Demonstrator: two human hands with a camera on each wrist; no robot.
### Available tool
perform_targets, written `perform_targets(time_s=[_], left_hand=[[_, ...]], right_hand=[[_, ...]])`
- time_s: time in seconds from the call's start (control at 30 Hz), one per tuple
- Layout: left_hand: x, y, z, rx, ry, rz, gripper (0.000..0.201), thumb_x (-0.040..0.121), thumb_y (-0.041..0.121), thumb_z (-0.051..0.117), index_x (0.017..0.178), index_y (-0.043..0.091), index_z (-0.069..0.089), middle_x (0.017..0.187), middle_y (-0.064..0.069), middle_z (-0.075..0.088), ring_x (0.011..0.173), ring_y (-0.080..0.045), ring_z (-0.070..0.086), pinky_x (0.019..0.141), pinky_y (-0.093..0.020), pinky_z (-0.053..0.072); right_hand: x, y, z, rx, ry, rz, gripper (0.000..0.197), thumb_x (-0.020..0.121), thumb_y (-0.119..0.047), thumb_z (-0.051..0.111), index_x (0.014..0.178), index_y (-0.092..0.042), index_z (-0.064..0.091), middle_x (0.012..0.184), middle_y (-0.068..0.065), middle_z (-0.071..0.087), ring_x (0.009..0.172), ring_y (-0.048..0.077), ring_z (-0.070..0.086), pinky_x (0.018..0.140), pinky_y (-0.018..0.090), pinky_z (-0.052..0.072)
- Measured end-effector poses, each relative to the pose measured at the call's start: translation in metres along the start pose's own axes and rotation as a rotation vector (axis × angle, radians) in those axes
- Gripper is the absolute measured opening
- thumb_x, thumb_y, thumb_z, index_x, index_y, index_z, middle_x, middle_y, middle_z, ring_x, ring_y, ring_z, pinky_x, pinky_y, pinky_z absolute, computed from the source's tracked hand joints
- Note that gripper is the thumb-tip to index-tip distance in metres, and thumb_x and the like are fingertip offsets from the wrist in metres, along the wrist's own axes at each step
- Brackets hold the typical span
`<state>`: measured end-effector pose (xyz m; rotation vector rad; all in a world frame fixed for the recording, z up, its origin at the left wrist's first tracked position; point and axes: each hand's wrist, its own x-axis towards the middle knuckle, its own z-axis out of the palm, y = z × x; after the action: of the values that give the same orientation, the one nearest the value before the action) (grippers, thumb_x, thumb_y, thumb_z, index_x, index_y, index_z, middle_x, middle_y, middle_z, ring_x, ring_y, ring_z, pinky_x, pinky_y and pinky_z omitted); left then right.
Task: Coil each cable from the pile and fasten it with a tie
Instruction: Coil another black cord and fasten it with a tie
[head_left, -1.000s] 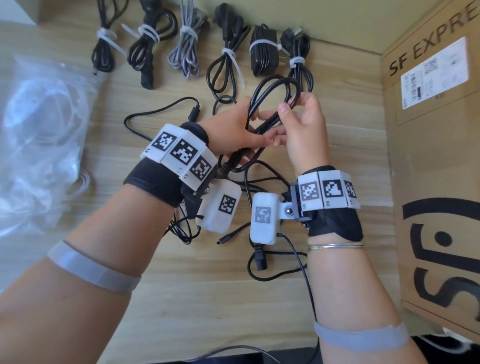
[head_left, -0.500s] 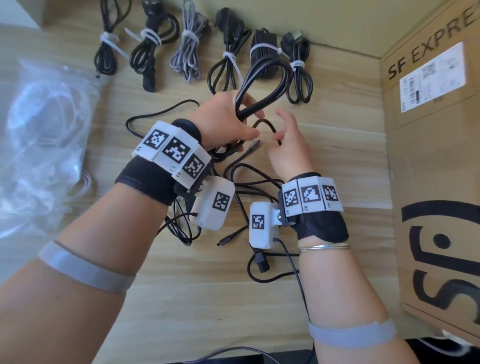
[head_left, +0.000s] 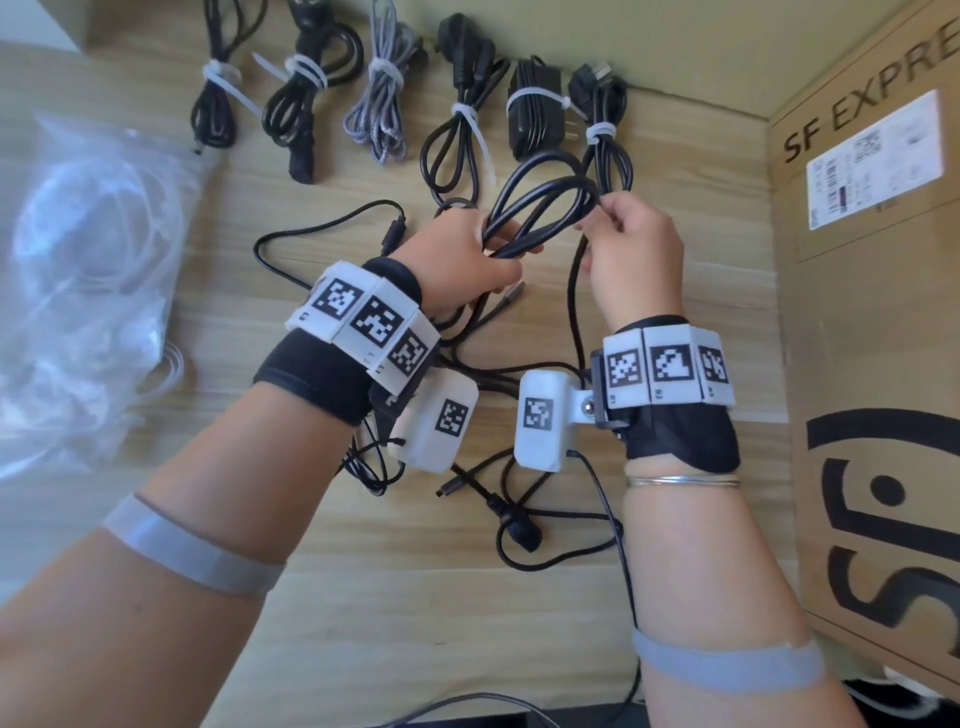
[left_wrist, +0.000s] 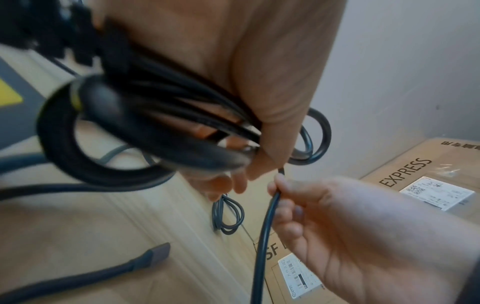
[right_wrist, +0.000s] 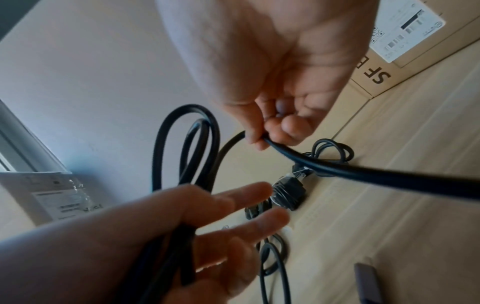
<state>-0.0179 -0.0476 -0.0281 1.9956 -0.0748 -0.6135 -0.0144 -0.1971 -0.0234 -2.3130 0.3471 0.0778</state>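
Nearest you, loose cables (head_left: 519, 525) from the pile lie tangled on the counter (head_left: 415, 597) under your wrists, none of them tied yet. Above them, your left hand (head_left: 457, 260) has its fingers (right_wrist: 233, 226) curled round the gathered loops of the black cable (head_left: 545, 202), though the right wrist view shows the fingertips partly splayed, so the grip sits more in the palm. Your right hand (head_left: 634, 249) is just beside it, toward the cardboard box (head_left: 872, 364), pinching the free run of the same cable between thumb and forefinger. The loops stand out from your left fist away from you, their long axis running up toward the back of the counter; the free tail drops from your right fingers (left_wrist: 285, 185) down to the pile. The next loop likely turns on that: the tail lies to the right of the bundle, so your right hand is the one to carry it across into the left palm. Beyond both hands, six tied bundles (head_left: 384, 104) sit in a row along the back edge, and a clear plastic bag (head_left: 88, 249) lies far left.
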Motion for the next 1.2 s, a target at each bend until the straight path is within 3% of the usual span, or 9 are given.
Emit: perform_targets(time_s=[0.1,0.23,0.4,0.6,0.73,0.83,1.0,1.1,1.2], left_hand=[[0.004,0.001,0.006,-0.025,-0.029,0.002,0.024,0.089,0.025,0.057,0.110,0.014,0.060,0.096,-0.005,0.071,0.080,-0.015,0.063,0.085,-0.029,0.049],[0.006,0.000,0.012,-0.057,-0.103,0.001,0.008,0.088,0.029,0.060,0.089,0.022,0.061,0.069,0.010,0.063,0.070,-0.005,0.059,0.071,-0.015,0.045],[0.005,0.002,0.014,-0.201,-0.128,0.028,0.018,0.087,0.016,0.062,0.073,0.025,0.056,0.085,0.002,0.067,0.085,-0.012,0.062,0.088,-0.026,0.048],[0.013,0.002,0.011,-0.392,0.115,0.075,0.023,0.088,0.020,0.055,0.069,0.023,0.044,0.053,0.010,0.053,0.073,-0.024,0.060,0.076,-0.039,0.051],[0.014,0.005,0.006,-0.385,0.181,0.161,0.016,0.080,0.033,0.050,0.070,0.024,0.041,0.058,0.011,0.046,0.065,-0.017,0.050,0.066,-0.032,0.044],[0.011,0.005,0.007,-0.376,0.147,0.201,0.019,0.085,0.035,0.046,0.070,0.028,0.037,0.069,0.008,0.036,0.061,-0.006,0.040,0.066,-0.023,0.039],[0.007,0.005,0.008,-0.282,0.110,0.086,0.017,0.086,0.050,0.046,0.075,0.039,0.040,0.099,-0.005,0.035,0.104,-0.039,0.048,0.098,-0.049,0.040],[0.004,0.002,0.008,-0.340,0.061,0.134,0.024,0.080,0.056,0.048,0.070,0.035,0.045,0.084,-0.008,0.033,0.100,-0.050,0.039,0.093,-0.060,0.035],[0.005,-0.001,0.009,-0.377,0.040,0.113,0.045,0.080,0.057,0.047,0.085,0.012,0.041,0.091,-0.032,0.035,0.101,-0.052,0.035,0.092,-0.062,0.034]], right_hand=[[0.000,-0.006,0.000,0.072,0.022,0.019,0.025,0.092,-0.013,0.044,0.070,-0.023,0.054,0.062,-0.001,0.054,0.064,0.020,0.057,0.067,0.033,0.052],[-0.001,-0.012,0.000,0.174,0.004,0.036,0.025,0.088,-0.002,0.042,0.081,-0.017,0.060,0.059,-0.001,0.056,0.040,0.002,0.051,0.046,0.016,0.044],[-0.002,-0.013,0.002,0.328,-0.028,0.028,0.032,0.090,-0.002,0.041,0.074,-0.022,0.059,0.059,0.000,0.059,0.050,0.016,0.054,0.055,0.034,0.049],[-0.013,-0.011,0.007,0.108,-0.321,0.057,0.020,0.094,-0.014,0.038,0.094,-0.024,0.055,0.078,-0.011,0.060,0.062,-0.005,0.057,0.057,0.014,0.043],[-0.023,-0.014,0.009,0.093,-0.428,0.039,0.022,0.094,-0.019,0.038,0.103,-0.027,0.056,0.098,0.000,0.063,0.097,0.018,0.058,0.082,0.033,0.042],[-0.026,-0.017,0.011,0.096,-0.514,-0.031,0.030,0.091,-0.020,0.047,0.120,-0.024,0.050,0.112,-0.001,0.061,0.105,0.014,0.056,0.091,0.032,0.044],[-0.023,-0.021,0.018,0.045,-0.483,-0.065,0.048,0.082,-0.026,0.066,0.126,-0.024,0.047,0.111,-0.001,0.063,0.102,0.014,0.058,0.091,0.030,0.048],[-0.022,-0.020,0.021,0.013,-0.437,-0.068,0.043,0.081,-0.021,0.067,0.122,-0.021,0.051,0.097,-0.007,0.062,0.092,0.012,0.061,0.084,0.027,0.049],[-0.021,-0.019,0.024,-0.039,-0.375,-0.086,0.034,0.078,-0.020,0.068,0.110,-0.023,0.057,0.089,-0.010,0.060,0.087,0.010,0.059,0.076,0.022,0.046]])
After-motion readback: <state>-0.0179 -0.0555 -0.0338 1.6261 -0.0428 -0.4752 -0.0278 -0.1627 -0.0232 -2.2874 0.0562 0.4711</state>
